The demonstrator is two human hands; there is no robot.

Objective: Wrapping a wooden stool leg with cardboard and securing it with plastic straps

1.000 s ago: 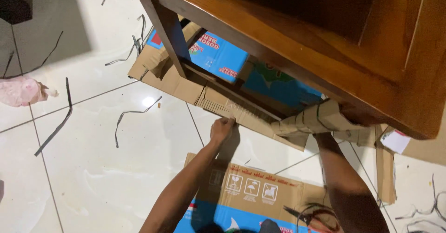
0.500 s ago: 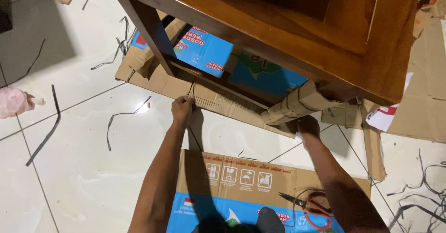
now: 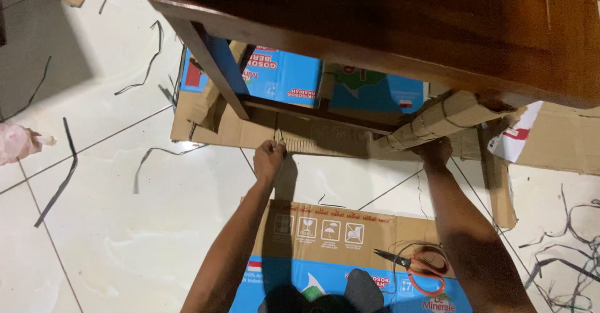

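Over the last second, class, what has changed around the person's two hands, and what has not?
The left hand slid left along the cardboard sheet's edge, gripping it throughout. The right hand came into view against the cardboard-wrapped table leg. The scissors stayed put on the flattened box.

Two bare forearms, sleeveless to the frame's edge, hands (image 3: 269, 158) ringless and ungloved.

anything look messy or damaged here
Yes. Black strap offcuts lie scattered over the white tile floor, and the flattened cardboard under the wooden table is torn and creased at its left edge. The left hand grips its front edge; the right hand holds a cardboard-wrapped leg. Scissors lie loose.
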